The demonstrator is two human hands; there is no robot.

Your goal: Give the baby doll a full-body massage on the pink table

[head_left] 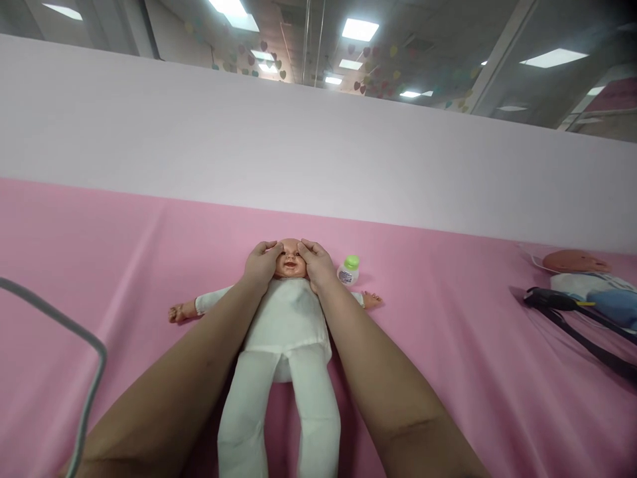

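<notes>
The doll [287, 315] (white-clothed) lies face-up on pink sheeting [448, 318], arms outspread.

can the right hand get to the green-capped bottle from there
Likely yes: the bottle is close beside the right hand with nothing visible between them, though that hand would have to leave the doll's head.

The bare left hand [263, 262] and bare right hand [318, 262] touch opposite sides of a white-clothed plastic baby doll's [287, 315] head on a smooth pink sheet [448, 299]. A small, rounded, green-capped translucent bottle [348, 271] sits near that head, at 3 o'clock.
</notes>
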